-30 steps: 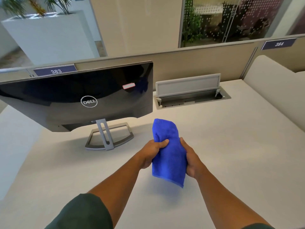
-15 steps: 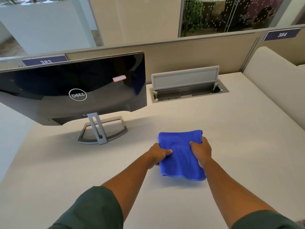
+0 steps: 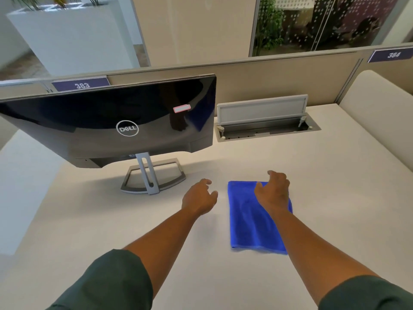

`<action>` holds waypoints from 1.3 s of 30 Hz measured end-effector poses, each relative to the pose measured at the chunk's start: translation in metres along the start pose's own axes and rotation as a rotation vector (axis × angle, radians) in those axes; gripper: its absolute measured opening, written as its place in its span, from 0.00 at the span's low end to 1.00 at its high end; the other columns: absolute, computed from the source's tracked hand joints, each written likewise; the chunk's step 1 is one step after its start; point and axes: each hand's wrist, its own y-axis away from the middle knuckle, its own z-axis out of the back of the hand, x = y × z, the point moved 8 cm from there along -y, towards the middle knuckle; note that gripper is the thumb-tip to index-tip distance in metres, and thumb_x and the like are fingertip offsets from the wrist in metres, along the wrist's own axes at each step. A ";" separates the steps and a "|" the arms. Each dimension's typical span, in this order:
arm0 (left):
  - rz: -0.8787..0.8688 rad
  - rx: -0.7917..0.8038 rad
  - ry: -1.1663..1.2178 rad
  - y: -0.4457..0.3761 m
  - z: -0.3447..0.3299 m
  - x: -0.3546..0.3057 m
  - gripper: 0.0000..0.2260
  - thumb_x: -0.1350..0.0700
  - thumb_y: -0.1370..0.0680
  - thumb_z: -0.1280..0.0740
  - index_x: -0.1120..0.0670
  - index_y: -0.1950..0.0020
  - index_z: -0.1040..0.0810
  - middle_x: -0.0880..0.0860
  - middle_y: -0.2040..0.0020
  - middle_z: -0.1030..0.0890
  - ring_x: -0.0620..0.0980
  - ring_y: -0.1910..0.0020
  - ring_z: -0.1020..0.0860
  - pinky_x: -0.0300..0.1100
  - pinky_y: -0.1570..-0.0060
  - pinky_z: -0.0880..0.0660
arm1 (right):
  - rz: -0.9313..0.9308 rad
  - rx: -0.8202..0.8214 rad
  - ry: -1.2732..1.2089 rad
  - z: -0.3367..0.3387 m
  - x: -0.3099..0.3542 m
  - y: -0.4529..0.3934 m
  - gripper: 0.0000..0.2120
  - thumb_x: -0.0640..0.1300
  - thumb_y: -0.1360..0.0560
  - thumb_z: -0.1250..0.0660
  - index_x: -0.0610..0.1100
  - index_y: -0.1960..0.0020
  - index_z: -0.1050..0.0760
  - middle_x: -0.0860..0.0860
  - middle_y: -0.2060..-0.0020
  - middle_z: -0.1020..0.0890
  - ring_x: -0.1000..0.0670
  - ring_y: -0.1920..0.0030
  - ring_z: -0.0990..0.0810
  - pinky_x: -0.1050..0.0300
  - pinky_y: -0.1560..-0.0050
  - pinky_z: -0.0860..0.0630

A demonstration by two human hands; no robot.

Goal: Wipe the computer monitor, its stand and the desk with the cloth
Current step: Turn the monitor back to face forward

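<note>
On the table (image 3: 324,186) we see the blue cloth (image 3: 250,220) lying flat, our right hand (image 3: 273,193) spread loosely over its far corner, left hand (image 3: 199,198) open beside it, near the monitor (image 3: 107,124) stand (image 3: 154,175).

The blue cloth (image 3: 252,220) is lying folded flat on my beige desk (image 3: 312,198). The black Dell monitor (image 3: 111,124) is standing back-side toward me, tilted, on its grey open-frame stand (image 3: 154,177), left of the cloth.

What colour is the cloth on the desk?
The cloth is bright blue, plain with no pattern, seen best in the head view.
</note>
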 end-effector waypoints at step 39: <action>0.212 -0.792 0.067 0.029 0.343 0.076 0.39 0.37 0.18 0.47 0.60 0.20 0.60 0.60 0.19 0.58 0.59 0.20 0.58 0.58 0.24 0.55 | 0.809 -0.191 0.198 0.046 0.386 0.056 0.26 0.50 0.21 0.41 0.42 0.26 0.40 0.46 0.25 0.40 0.45 0.23 0.48 0.43 0.24 0.50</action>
